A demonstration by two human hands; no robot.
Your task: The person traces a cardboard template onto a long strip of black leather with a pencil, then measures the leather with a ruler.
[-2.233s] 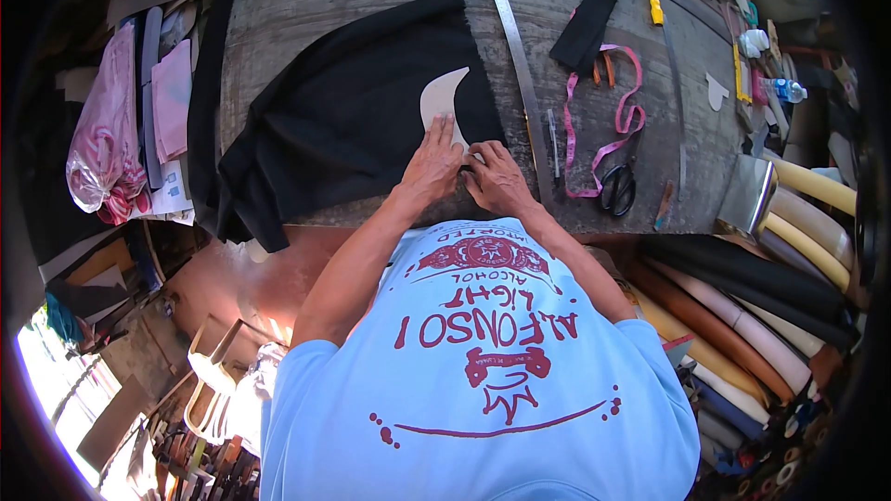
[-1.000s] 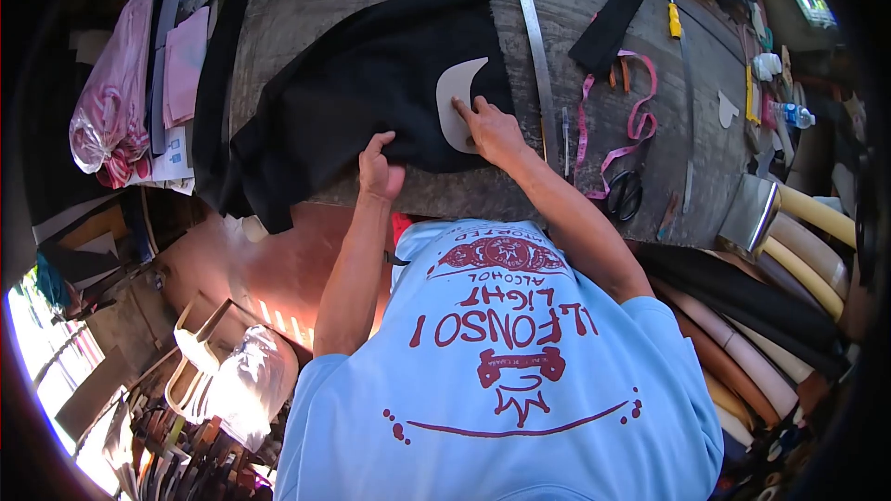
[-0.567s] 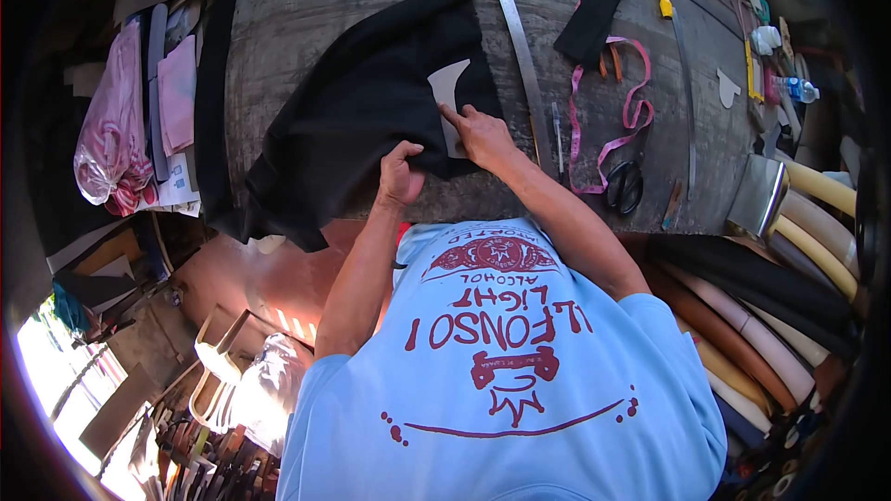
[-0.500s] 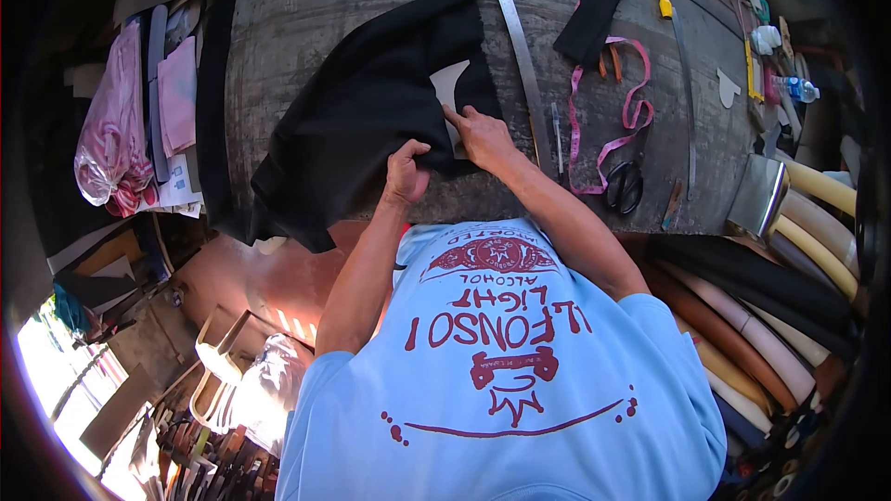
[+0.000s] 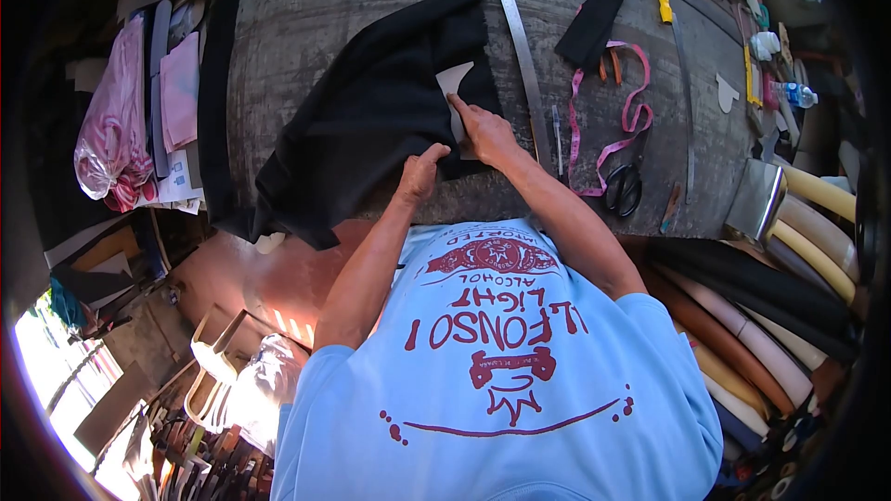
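Black fabric lies in loose folds over the worktable, a corner hanging past the near edge. On the fabric's right part rests a pale, curved flat piece, partly under my right hand. My right hand is open, its index finger stretched out and pressing on the pale piece. My left hand is closed on the near edge of the black fabric, thumb on top; its other fingers are mostly hidden. The two hands are close together but apart.
Right of the fabric are a long metal ruler, a pen, a pink measuring tape, black scissors, a dark fabric strip and a yellow-handled screwdriver. Material rolls stand at right; a plastic-wrapped bundle is at left.
My left hand has shifted right, nearer my right hand, with the fabric edge. My right index finger has moved slightly farther up the pale piece. The view has shifted a little.
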